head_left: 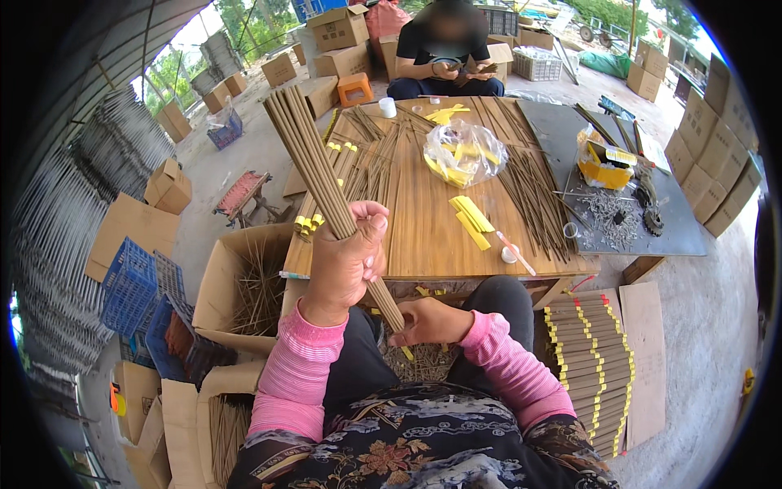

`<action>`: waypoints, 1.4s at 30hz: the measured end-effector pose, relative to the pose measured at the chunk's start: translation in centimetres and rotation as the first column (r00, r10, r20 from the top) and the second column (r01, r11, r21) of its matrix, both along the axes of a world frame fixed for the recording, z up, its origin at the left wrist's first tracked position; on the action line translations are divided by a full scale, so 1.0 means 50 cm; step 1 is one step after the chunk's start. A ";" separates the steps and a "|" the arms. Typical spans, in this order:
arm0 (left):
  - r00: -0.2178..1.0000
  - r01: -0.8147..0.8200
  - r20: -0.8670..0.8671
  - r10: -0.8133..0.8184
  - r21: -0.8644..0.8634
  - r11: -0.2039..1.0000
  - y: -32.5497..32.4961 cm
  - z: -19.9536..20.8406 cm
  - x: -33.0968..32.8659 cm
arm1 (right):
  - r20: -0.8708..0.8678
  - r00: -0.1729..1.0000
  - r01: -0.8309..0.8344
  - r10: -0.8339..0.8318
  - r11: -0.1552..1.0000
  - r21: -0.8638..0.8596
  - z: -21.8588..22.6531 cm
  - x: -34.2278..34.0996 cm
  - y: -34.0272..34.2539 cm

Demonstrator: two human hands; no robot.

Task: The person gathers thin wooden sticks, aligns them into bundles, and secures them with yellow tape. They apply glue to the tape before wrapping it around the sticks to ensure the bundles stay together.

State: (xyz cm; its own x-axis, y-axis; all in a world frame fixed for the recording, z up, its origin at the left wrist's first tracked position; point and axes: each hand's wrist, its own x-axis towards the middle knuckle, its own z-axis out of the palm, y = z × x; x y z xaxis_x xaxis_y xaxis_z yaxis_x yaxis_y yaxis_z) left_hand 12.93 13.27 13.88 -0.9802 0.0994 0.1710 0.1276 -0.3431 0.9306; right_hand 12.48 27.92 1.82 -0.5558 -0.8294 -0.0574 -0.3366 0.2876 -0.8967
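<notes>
A bundle of long brown incense sticks (308,155) slants up to the left over my lap and the table's near edge. My left hand (346,261) is wrapped round its middle, thumb uppermost. At the bundle's lower end, my right hand (432,320) has its fingers curled against the sticks, partly hidden. On the wooden table (407,236) ahead lie yellow paper strips (471,220), a small white pot (509,254) with a pinkish brush-like stick across it, and loose brown sticks (533,191). Several yellow-banded bundles (322,187) rest at the table's left.
A clear plastic bag (464,153) holds yellow strips. Across the table, a person (444,61) handles brown sticks. An open carton (244,281) with loose sticks stands at my left; banded bundles (590,367) lie at my right. A dark board (635,212) carries a yellow box.
</notes>
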 end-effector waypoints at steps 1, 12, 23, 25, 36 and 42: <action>1.000 0.016 0.003 -0.016 0.002 1.000 -0.006 0.005 0.006 | -0.067 0.994 0.077 -0.085 0.990 -0.119 -0.002 -0.004 0.019; 0.939 0.333 0.128 -0.320 -0.579 0.744 0.055 -0.046 0.070 | 0.415 0.909 0.346 0.041 0.479 -0.807 0.159 0.020 0.029; 0.973 -0.168 -0.222 -0.056 -0.856 0.489 0.052 -0.155 0.057 | 0.702 0.699 0.709 -0.135 0.004 -0.705 0.143 0.012 -0.006; 0.951 -0.286 -0.307 0.035 -0.833 0.474 0.064 -0.167 0.067 | 0.735 0.659 0.747 -0.157 0.024 -0.665 0.150 0.017 -0.007; 0.918 0.393 0.299 -0.261 -0.593 0.703 0.062 -0.131 0.078 | 0.626 0.741 0.597 0.243 0.190 -0.780 0.102 0.011 0.016; 0.971 0.231 0.139 -0.194 -0.749 0.621 0.059 -0.141 0.060 | 0.727 0.686 0.718 0.025 0.140 -0.682 0.127 0.017 0.010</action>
